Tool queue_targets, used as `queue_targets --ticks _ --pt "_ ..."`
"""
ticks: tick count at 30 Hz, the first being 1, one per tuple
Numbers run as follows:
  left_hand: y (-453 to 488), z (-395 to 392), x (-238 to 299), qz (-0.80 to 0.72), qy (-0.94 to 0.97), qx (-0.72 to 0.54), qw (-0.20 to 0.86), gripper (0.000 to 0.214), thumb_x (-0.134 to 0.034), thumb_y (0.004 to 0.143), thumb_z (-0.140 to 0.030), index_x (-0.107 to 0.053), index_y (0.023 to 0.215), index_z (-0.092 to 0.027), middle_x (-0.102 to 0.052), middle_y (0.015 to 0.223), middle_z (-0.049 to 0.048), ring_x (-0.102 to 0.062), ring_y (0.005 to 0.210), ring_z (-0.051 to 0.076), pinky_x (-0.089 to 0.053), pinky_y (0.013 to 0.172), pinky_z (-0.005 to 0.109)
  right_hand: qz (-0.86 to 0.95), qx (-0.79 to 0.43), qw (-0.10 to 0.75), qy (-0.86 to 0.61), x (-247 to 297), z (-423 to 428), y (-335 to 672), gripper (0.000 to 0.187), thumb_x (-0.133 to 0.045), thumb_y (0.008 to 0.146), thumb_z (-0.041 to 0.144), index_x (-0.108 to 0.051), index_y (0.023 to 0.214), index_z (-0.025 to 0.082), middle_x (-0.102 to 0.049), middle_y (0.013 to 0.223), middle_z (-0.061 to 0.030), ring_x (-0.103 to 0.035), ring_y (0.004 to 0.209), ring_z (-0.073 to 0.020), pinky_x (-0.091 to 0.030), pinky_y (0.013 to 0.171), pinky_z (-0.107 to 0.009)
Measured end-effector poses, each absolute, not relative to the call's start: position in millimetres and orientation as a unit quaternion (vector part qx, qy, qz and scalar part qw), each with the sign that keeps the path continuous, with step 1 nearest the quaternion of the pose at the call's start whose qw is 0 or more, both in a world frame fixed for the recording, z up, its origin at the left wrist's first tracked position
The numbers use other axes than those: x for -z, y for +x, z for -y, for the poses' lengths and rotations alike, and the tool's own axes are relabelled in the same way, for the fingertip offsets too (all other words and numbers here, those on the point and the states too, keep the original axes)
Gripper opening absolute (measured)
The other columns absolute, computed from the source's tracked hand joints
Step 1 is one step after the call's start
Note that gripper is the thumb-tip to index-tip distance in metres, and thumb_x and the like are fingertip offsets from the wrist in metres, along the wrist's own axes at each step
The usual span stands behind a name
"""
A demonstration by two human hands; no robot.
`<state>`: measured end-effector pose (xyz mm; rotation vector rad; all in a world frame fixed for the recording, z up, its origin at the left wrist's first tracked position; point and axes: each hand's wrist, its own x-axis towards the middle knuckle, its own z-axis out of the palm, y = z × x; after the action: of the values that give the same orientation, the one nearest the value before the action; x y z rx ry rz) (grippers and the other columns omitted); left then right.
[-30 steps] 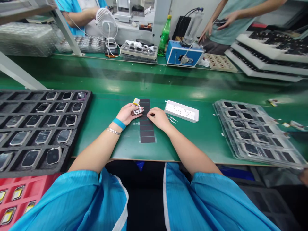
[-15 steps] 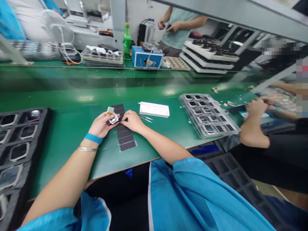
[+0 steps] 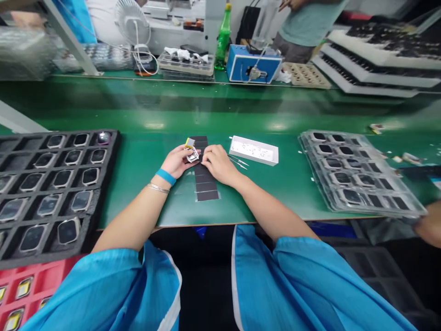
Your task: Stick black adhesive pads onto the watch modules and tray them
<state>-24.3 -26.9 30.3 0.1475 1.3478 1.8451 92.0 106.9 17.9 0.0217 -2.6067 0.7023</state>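
Note:
My left hand [image 3: 177,162] is closed around a small silvery watch case [image 3: 193,156]. A yellow-and-grey battery-like piece [image 3: 189,142] stands up from the case. Right beside it, my right hand [image 3: 220,164] has its fingertips pinched together over a strip of black rectangular pieces [image 3: 207,186]. Whatever those fingertips hold is too small or hidden to make out. The strip lies flat on the green bench, partly covered by both hands. Thin metal tweezers [image 3: 239,162] lie just right of my right hand, next to a shallow white box [image 3: 255,158] with tiny dark bits inside.
At left is a black foam tray [image 3: 112,156] of watches, with a red tray [image 3: 51,273] below it. Clear trays [image 3: 312,177] with watch parts stand at right, near another person's arm [image 3: 430,225]. Behind are a green bottle [image 3: 223,39], a blue box [image 3: 237,64] and a standing person [image 3: 306,27].
The view has swung left, so the bench things appear further right and the red tray now shows. My left hand still holds the watch case, and my right hand stays close beside it.

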Motion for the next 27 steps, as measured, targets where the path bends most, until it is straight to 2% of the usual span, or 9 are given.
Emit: queue_targets --ticks 3,5,8,11,16,22,27 --pt "-19.6 27.2 -33.8 -0.544 0.06 -0.737 0.397 0.018 -0.066 0.069 -0.01 -0.061 0.086 -0.015 -0.073 0.083 0.0055 -0.068 0.075 0.015 -0.059 0.077 0.036 0.892 -0.325 0.315 0.022 -31.2 -110.0 99.4 0.012 -0.054 0.094 0.026 -0.058 0.084 0.02 -0.059 0.105 -0.0095 -0.051 0.104 -0.0238 -0.038 0.098 -0.042" --pt "-15.1 27.6 -36.8 -0.55 0.074 -0.738 0.385 0.021 -0.067 0.069 -0.012 -0.061 0.088 -0.015 -0.072 0.082 0.005 -0.069 0.075 0.017 -0.059 0.07 0.033 0.848 -0.405 0.341 0.003 -34.9 -111.1 100.7 0.018 -0.056 0.093 0.035 -0.058 0.082 0.021 -0.062 0.1 -0.0086 -0.055 0.101 -0.0228 -0.042 0.095 -0.042" --pt "-8.2 27.6 -38.9 -0.57 0.11 -0.719 0.382 0.026 -0.073 0.065 -0.013 -0.064 0.09 -0.014 -0.07 0.075 0.003 -0.068 0.067 0.016 -0.059 0.06 0.028 0.797 -0.532 0.281 -0.056 -30.9 -111.0 98.8 0.028 -0.066 0.083 0.047 -0.06 0.078 0.021 -0.066 0.086 -0.0056 -0.06 0.082 -0.0198 -0.05 0.08 -0.037" --pt "-2.9 26.8 -37.4 -0.589 0.135 -0.694 0.391 0.03 -0.078 0.062 -0.015 -0.067 0.09 -0.013 -0.068 0.072 0.002 -0.064 0.059 0.013 -0.059 0.057 0.028 0.766 -0.6 0.212 -0.086 -23.6 -108.7 96.3 0.034 -0.076 0.07 0.049 -0.062 0.074 0.019 -0.066 0.076 -0.0034 -0.06 0.07 -0.017 -0.051 0.07 -0.033" --pt "0.9 25.5 -35.1 -0.599 0.137 -0.679 0.402 0.026 -0.078 0.064 -0.016 -0.068 0.088 -0.013 -0.066 0.072 0.0019 -0.062 0.06 0.011 -0.061 0.061 0.03 0.742 -0.635 0.186 -0.102 -21.1 -104.2 94.9 0.036 -0.081 0.063 0.046 -0.061 0.073 0.018 -0.067 0.073 -0.0024 -0.06 0.066 -0.0149 -0.05 0.065 -0.03" --pt "1.5 24.2 -37.7 -0.595 0.107 -0.683 0.41 0.023 -0.071 0.066 -0.011 -0.068 0.089 -0.013 -0.066 0.069 0.0018 -0.063 0.058 0.011 -0.06 0.058 0.026 0.72 -0.658 0.188 -0.116 -22.7 -101.7 93.6 0.045 -0.087 0.057 0.043 -0.054 0.076 0.019 -0.064 0.067 0.0021 -0.06 0.062 -0.0122 -0.048 0.063 -0.026" --pt "0.7 24.5 -37.2 -0.585 0.104 -0.691 0.41 0.022 -0.073 0.067 -0.011 -0.067 0.088 -0.013 -0.066 0.068 0.002 -0.062 0.057 0.011 -0.061 0.057 0.026 0.722 -0.651 0.199 -0.118 -20.4 -98.9 93.8 0.042 -0.084 0.061 0.042 -0.053 0.075 0.019 -0.068 0.074 -0.0005 -0.061 0.064 -0.0126 -0.049 0.064 -0.027"
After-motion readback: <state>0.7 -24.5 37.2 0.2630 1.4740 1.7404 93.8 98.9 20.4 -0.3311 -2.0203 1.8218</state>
